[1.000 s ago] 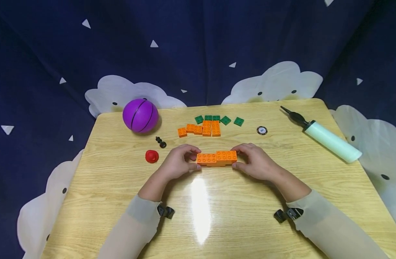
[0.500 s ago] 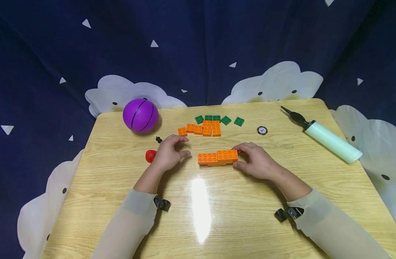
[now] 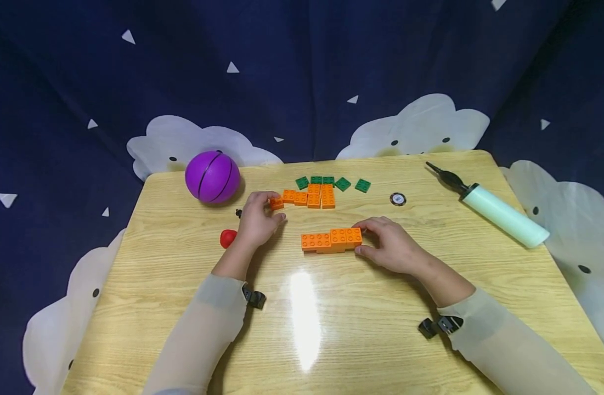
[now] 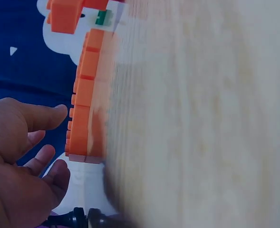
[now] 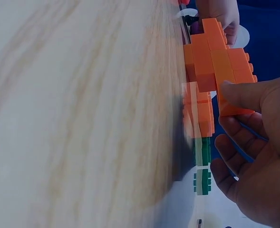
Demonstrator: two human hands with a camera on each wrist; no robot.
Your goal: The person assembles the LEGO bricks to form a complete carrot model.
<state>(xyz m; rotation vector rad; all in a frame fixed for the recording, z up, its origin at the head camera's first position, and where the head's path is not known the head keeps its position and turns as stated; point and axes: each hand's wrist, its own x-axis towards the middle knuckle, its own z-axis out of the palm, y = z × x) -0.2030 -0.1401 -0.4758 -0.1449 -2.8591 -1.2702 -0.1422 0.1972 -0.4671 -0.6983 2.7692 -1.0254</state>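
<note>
Left hand [image 3: 258, 220] gone from the build [image 3: 331, 240] to the orange row's [image 3: 300, 199] end brick [image 3: 277, 203], fingers apart beside it, leaving the right hand [image 3: 391, 247] alone pinching the build's right end, nearer than the row.

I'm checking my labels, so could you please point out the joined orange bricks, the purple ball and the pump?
Joined orange bricks [image 3: 333, 239]: head view, studded top near the middle.
Purple ball [image 3: 212, 178]: head view, middle of its visible side.
Pump [image 3: 500, 212]: head view, its pale green tube.
</note>
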